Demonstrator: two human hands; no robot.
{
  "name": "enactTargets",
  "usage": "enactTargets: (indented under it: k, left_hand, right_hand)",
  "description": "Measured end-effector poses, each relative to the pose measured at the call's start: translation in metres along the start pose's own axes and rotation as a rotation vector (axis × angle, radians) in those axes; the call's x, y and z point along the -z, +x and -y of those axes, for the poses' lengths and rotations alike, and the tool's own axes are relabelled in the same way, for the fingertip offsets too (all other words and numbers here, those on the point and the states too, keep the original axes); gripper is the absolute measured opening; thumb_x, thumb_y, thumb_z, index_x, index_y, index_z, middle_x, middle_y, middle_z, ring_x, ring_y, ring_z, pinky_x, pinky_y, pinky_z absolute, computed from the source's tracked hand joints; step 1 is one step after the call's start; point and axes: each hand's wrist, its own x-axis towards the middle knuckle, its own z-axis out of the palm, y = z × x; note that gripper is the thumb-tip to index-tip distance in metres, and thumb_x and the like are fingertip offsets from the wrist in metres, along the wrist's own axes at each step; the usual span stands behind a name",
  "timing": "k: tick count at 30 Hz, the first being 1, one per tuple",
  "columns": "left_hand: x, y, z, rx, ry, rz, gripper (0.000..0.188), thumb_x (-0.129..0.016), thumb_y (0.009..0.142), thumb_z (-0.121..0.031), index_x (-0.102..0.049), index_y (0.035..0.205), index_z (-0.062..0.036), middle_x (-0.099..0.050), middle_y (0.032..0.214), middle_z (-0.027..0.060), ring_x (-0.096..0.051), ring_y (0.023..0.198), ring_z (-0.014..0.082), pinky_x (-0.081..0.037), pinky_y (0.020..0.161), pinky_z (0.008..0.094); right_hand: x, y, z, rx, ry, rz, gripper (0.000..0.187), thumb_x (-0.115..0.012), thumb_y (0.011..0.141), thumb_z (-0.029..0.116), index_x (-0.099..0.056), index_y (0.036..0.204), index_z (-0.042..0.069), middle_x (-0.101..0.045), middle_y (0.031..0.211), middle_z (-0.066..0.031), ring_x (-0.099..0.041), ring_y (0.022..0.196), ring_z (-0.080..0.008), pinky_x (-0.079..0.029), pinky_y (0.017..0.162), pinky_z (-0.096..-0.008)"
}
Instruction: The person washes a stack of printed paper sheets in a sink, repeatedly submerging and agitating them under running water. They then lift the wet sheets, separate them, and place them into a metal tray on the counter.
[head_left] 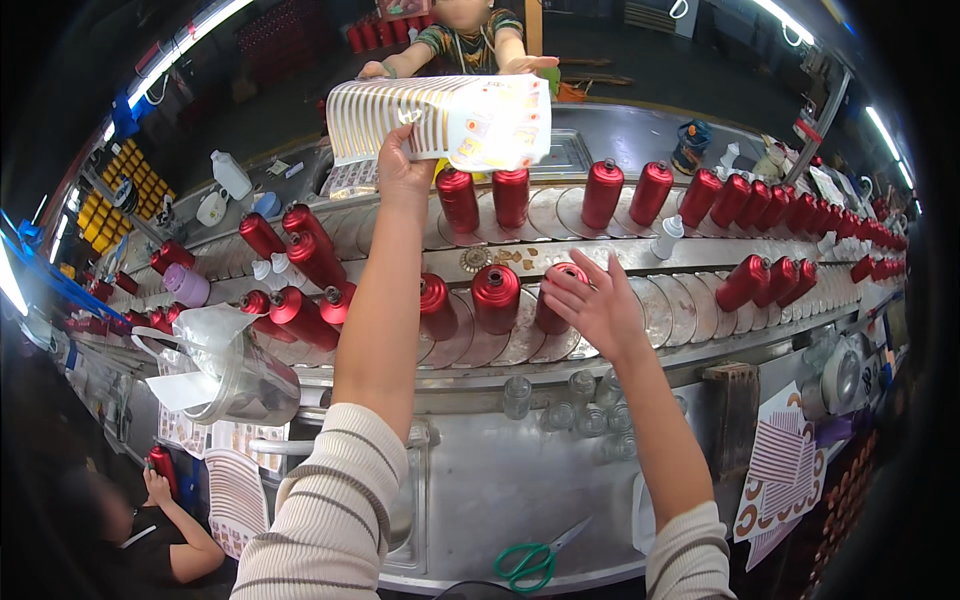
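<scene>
My left hand point(405, 165) is stretched far across the conveyor and grips the near edge of a decal sheet point(385, 110), white with gold stripes and printed patches. At its far side, a co-worker's hand point(375, 70) touches or is close to the same sheet, and the co-worker's other hand point(530, 65) is spread behind it. My right hand point(600, 305) is open, fingers apart, above the near row. A glossy red bottle point(556, 312) stands under its fingertips, partly hidden; whether they touch, I cannot tell. Another red bottle point(496, 300) stands beside it.
Red bottles ride on two rows of conveyor discs point(660, 305). Green-handled scissors point(528, 566) lie on the metal table point(480, 500), with several glass jars point(590, 420) behind. A clear plastic bucket point(240, 370) stands left. Striped decal sheets point(780, 460) hang at right. Another person point(190, 545) sits lower left.
</scene>
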Motion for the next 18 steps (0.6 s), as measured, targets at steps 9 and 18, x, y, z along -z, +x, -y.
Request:
enactTargets:
  k: [9, 18]
  left_hand:
    - [-0.029, -0.200, 0.031, 0.287, 0.138, -0.042, 0.023, -0.054, 0.083, 0.000, -0.054, 0.106, 0.0061, -0.063, 0.105, 0.0174, -0.063, 0.098, 0.0296, -0.051, 0.092, 0.0430]
    - [-0.012, -0.443, 0.021, 0.551, -0.066, -0.136, 0.021, -0.059, 0.080, -0.002, -0.058, 0.099, 0.0074, -0.064, 0.100, 0.0175, -0.064, 0.096, 0.0269, -0.051, 0.092, 0.0414]
  right_hand:
    - [-0.044, -0.006, -0.009, 0.229, 0.237, 0.299, 0.062, -0.052, 0.089, 0.036, -0.038, 0.136, -0.001, -0.053, 0.128, -0.0204, -0.056, 0.113, -0.0343, -0.043, 0.099, -0.0468]
    - [-0.060, -0.284, -0.087, 0.250, -0.050, -0.393, 0.059, -0.053, 0.077, 0.008, -0.039, 0.133, -0.003, -0.055, 0.123, -0.0199, -0.059, 0.108, -0.0326, -0.048, 0.094, -0.0444]
